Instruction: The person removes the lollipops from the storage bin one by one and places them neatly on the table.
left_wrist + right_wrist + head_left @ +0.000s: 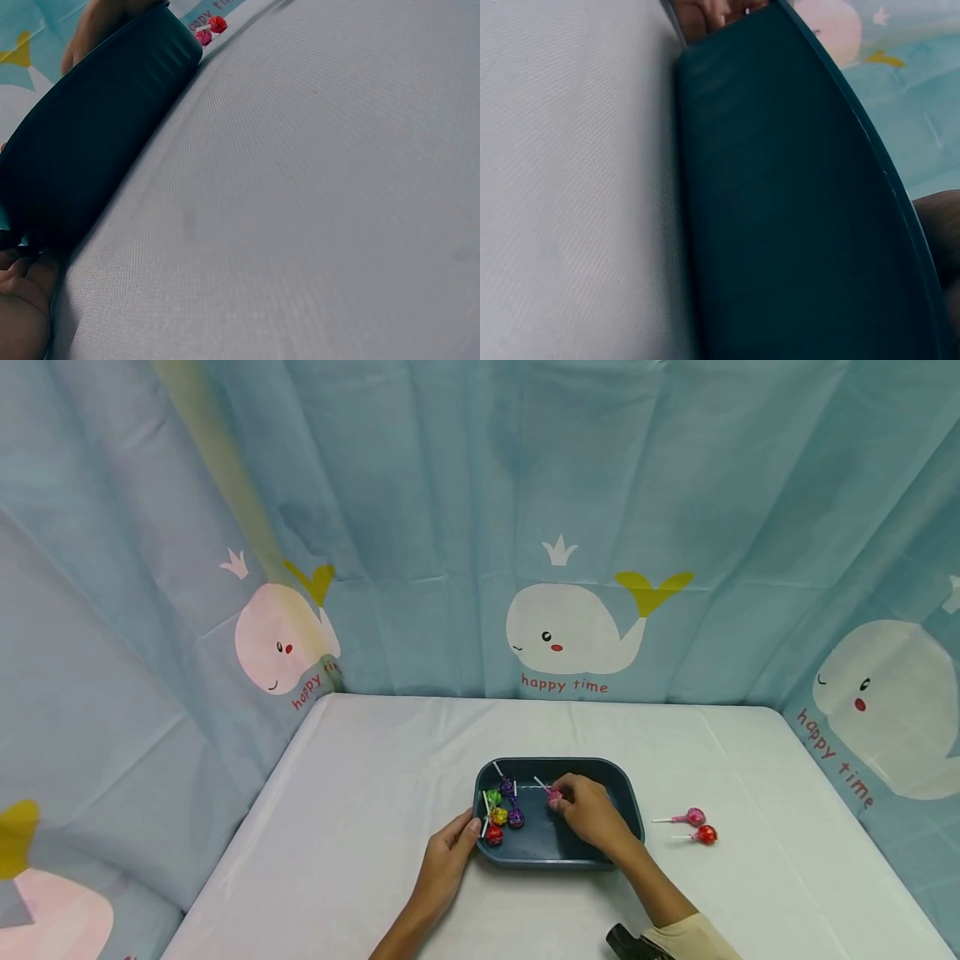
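A dark blue-green tray [555,863] with rounded corners stands on the white-covered table. My left hand [444,864] grips its left side, thumb at the rim. Inside the tray, my right hand [588,810] pinches a pink lollipop [555,794] by its candy end, with the white stick pointing up and left. Bunched along the tray's left side are two purple lollipops [515,817], a green one, a yellow lollipop [498,816] and a red lollipop [493,835]. Both wrist views mostly show the tray's outer wall [780,187], which hides the candies inside.
Right of the tray, a pink lollipop [695,817] and a red lollipop [705,835] lie on the white tablecloth [375,777], sticks pointing left. A blue curtain [420,527] printed with whales encloses the table's back and sides.
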`<action>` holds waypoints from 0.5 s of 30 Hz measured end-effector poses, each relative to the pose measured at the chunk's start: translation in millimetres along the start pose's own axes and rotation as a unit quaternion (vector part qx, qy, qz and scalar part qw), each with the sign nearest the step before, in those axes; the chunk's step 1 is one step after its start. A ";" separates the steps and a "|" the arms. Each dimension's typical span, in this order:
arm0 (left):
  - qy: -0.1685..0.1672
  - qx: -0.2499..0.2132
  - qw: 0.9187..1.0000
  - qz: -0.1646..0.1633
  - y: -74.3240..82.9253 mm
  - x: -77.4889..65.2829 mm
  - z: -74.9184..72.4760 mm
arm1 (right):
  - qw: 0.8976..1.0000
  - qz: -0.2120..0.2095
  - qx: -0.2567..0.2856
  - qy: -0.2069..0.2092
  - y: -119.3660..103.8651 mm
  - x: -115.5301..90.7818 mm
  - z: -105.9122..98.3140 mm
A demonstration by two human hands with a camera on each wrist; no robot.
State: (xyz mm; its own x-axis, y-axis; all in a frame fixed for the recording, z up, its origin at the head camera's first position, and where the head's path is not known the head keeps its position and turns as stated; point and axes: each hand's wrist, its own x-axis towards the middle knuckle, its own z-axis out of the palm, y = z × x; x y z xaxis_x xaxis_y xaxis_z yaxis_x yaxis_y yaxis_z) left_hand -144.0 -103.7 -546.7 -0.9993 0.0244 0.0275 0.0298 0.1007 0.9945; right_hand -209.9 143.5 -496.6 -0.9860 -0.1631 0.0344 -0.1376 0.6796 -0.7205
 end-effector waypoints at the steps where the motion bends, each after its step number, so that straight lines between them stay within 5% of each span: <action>1: 0.000 0.001 1.000 0.000 0.0 0.0 0.1 | 1.000 0.003 0.003 0.004 0.2 -0.9 -0.9; 15: -0.002 -0.002 1.000 -0.003 -0.2 0.1 -0.2 | 0.998 0.021 0.045 0.050 3.9 -17.7 -24.8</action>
State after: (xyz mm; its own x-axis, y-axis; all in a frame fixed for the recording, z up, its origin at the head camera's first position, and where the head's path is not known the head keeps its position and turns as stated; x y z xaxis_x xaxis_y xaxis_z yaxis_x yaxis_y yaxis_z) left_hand -144.1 -103.9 -546.9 -0.9994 0.0271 0.0207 0.0232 0.0964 0.9951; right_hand -195.2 166.8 -482.8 -0.9958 -0.0609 0.0689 -0.0918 0.6163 -0.7821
